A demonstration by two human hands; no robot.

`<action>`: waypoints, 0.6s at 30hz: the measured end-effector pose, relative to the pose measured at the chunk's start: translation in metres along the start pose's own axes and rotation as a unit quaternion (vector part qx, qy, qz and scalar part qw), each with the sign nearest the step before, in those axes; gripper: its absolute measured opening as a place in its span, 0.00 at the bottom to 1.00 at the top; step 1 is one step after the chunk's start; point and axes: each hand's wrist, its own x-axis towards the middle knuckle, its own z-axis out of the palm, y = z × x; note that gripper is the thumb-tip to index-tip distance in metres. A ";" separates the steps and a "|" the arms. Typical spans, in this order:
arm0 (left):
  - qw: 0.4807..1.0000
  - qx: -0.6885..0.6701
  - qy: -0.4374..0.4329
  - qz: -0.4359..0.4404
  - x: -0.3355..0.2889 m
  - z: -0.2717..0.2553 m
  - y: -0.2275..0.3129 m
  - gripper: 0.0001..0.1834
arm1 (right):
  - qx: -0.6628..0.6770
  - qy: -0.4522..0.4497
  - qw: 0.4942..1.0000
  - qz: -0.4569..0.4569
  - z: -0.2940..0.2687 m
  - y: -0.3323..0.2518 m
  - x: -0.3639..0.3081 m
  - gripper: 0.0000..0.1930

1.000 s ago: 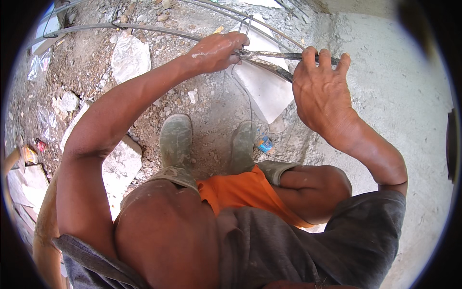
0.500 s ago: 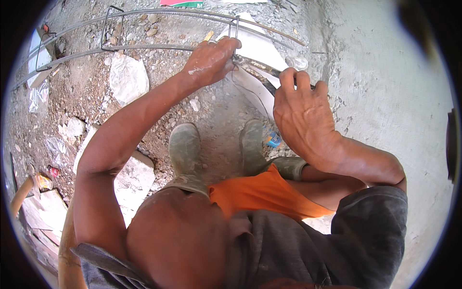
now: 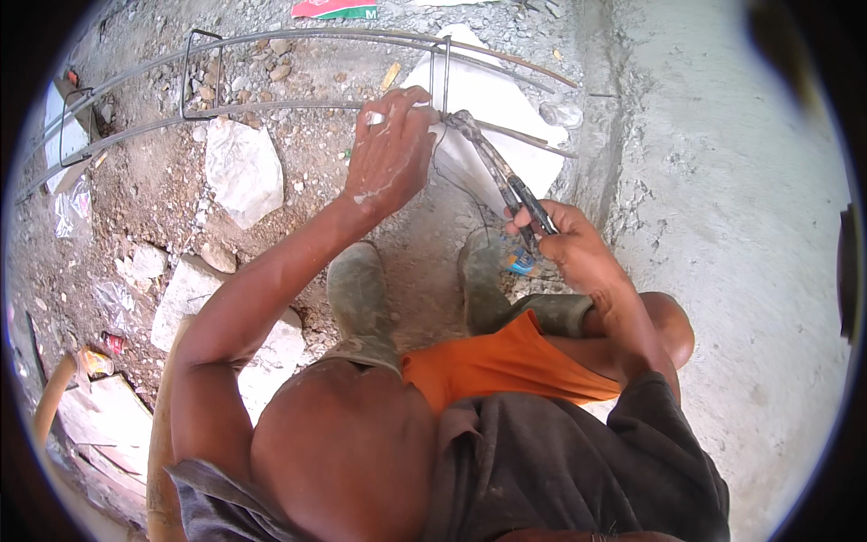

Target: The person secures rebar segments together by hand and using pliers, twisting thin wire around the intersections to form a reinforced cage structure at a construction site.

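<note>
pincers of black steel (image 3: 513, 183), right hand (image 3: 575, 242) gripping mid-frame; left hand (image 3: 393, 149) curled over thin grey rebar (image 3: 289, 106), i'd brace that firmly.

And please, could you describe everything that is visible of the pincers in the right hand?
The pincers look like metal, dark and scuffed with pale worn patches. They have a small rounded head and two long, slim handles, slightly apart. They slant from the head, at upper left, down to the right hand, which grips them near the handle ends. The head is beside the bent metal stirrup and the lower bar; whether its jaws hold anything is too small to tell.
</note>
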 end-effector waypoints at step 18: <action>0.815 -0.383 -0.137 -0.413 -0.032 0.020 0.023 0.19 | 0.391 -0.191 0.900 -0.022 0.050 0.002 -0.019 0.19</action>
